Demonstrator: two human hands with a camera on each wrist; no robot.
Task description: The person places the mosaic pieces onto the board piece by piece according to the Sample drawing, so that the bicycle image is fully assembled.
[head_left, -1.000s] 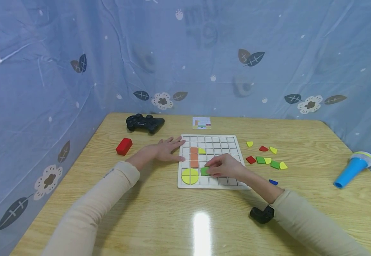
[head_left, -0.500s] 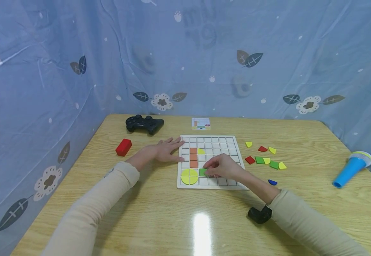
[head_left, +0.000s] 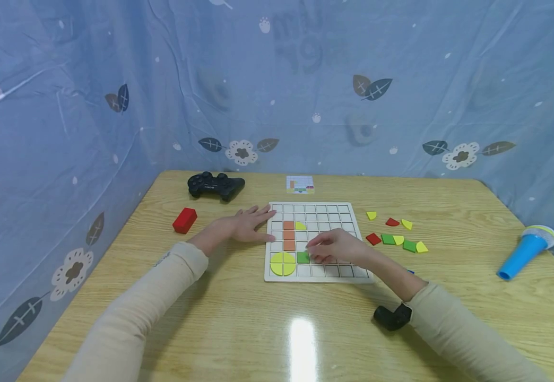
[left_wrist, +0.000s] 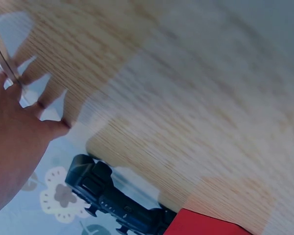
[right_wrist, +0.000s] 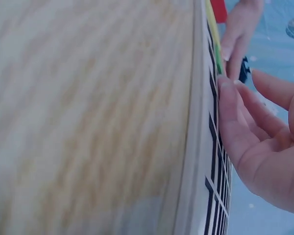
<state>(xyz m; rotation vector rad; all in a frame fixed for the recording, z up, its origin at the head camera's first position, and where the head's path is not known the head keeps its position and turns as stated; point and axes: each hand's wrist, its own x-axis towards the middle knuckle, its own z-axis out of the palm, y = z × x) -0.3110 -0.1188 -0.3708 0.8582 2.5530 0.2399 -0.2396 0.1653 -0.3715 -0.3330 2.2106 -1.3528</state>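
The right hand [head_left: 338, 247] is above the white square grid board [head_left: 335, 208], its fingertips just beside the flat green square tile [head_left: 302, 258]. This hand is released: in the right wrist view the thumb stands apart from the bent fingers, and nothing is grasped between them. The green tile lies on the board, in the cell directly right of the yellow circle of four quarter pieces [head_left: 283, 263], in its upper row.

The left hand [head_left: 248, 226] is also released, with its fingers spread, touching the left edge of the board. Three orange square tiles [head_left: 288, 234] form a column above the circle, and one yellow quarter piece [head_left: 300, 226] is beside the top one.

To the right of the board, loose red, green and yellow pieces [head_left: 398, 240] lie on the light wooden counter [head_left: 229, 323]. Behind the board there is a small printed card [head_left: 300, 184]; to the left, a black game controller [head_left: 216, 185] and a red rectangular block [head_left: 184, 220].
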